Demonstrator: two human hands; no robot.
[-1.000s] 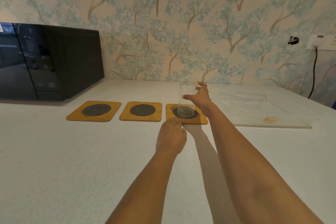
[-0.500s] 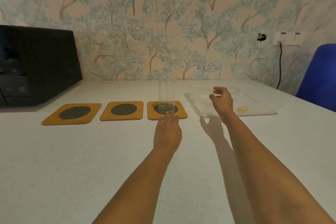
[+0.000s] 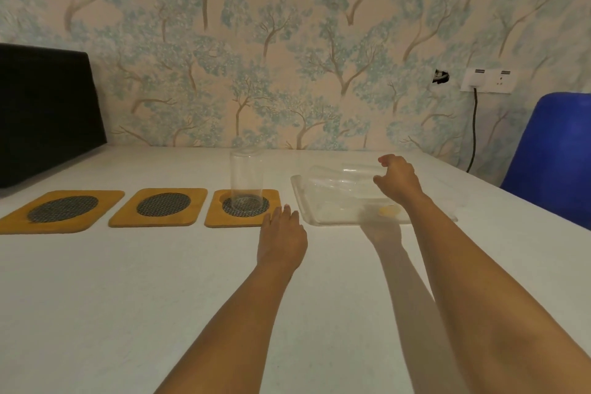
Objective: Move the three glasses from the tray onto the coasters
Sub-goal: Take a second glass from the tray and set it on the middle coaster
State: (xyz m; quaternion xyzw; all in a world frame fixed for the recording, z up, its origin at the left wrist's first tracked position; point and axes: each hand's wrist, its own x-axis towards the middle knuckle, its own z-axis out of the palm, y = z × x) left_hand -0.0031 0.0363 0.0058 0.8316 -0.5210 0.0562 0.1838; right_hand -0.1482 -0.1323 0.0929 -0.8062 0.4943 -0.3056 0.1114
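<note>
Three yellow coasters with dark mesh centres lie in a row: left coaster [image 3: 60,210], middle coaster [image 3: 160,206], right coaster [image 3: 217,214]. A clear glass [image 3: 247,177] stands upright on the right coaster. A clear tray [image 3: 299,190] lies to its right, with clear glasses lying on their sides [image 3: 339,177] in it, hard to count. My right hand [image 3: 398,181] hovers over the tray by those glasses, fingers curled and apart, holding nothing. My left hand [image 3: 282,238] rests flat on the counter, fingertips at the right coaster's near corner.
A black microwave [image 3: 48,115] stands at the far left against the wallpapered wall. A blue chair [image 3: 553,153] is at the right edge of the white counter [image 3: 128,297]. A wall socket [image 3: 487,80] with a black cable is behind the tray.
My right hand let go of the glass on the right coaster and moved right over the tray. The view swung right. My left hand stayed by the coaster.
</note>
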